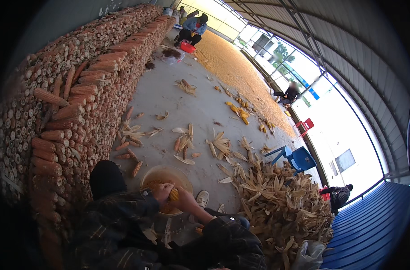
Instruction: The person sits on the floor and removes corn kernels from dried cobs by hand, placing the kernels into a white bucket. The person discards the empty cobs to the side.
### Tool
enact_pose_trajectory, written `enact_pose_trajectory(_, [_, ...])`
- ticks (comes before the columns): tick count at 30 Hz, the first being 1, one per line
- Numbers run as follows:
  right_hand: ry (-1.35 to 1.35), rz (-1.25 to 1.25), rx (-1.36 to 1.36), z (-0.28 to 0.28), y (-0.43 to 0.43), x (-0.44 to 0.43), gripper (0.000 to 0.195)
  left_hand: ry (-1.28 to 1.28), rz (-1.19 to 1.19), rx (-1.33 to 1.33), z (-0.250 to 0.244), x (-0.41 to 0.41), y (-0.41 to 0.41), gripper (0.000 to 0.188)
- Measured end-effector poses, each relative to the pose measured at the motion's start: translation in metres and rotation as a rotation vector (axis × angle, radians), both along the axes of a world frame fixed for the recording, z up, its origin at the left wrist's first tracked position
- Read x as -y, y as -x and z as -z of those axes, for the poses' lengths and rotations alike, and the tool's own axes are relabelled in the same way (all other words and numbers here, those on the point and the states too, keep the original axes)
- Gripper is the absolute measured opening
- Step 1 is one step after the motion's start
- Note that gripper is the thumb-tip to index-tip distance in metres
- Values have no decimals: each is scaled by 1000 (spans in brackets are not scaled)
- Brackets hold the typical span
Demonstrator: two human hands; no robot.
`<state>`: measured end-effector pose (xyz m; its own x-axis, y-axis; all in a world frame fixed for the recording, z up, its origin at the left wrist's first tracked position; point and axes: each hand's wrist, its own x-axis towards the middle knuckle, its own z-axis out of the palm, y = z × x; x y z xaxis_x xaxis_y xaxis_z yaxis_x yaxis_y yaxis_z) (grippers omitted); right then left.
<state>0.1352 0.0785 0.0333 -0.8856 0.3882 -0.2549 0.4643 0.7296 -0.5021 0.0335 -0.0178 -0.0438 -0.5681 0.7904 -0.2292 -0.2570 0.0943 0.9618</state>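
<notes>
Between my two hands is a yellow ear of corn (pixel 174 194), its lower part partly hidden by my fingers. My left hand (pixel 162 192) grips it from the left, and my right hand (pixel 187 199) wraps around its right side. Both hands are over a wide, pale round basin (pixel 184 175) on the concrete floor between my legs. Orange-yellow loose kernels (pixel 154 183) show in the basin's left part; my hands and sleeves cover some of the rest.
Stacked corn cobs (pixel 86 98) form a wall at left. Dry husks (pixel 279 202) are heaped at right beside a blue plastic chair (pixel 301 158). Loose cobs (pixel 132 153) lie ahead. Farther off are spread kernels (pixel 232 71), yellow ears (pixel 238 111), a person (pixel 193 28) with a red basin (pixel 188 47).
</notes>
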Motion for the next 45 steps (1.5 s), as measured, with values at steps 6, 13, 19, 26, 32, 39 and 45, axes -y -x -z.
enact_pose_trajectory(6, [115,39,-1,25,13,-8,56,97,46,-320,18,-3,13,37])
enact_pose_trajectory(13, [275,90,1,30,14,-3,55,59,31,-301,43,1,18,39])
enact_pose_trajectory(19, [345,107,59,44,8,-8,56,15,123,-62,45,3,17,34])
enact_pose_trajectory(26, [713,294,80,26,10,-14,53,28,190,-30,-10,0,14,22])
enact_pose_trajectory(32, [676,304,66,28,10,-8,54,11,172,7,2,3,13,22])
enact_pose_trajectory(39, [744,357,75,28,7,-4,53,37,157,74,0,3,10,26])
enact_pose_trajectory(45, [810,334,77,31,6,3,48,61,155,102,8,10,8,28])
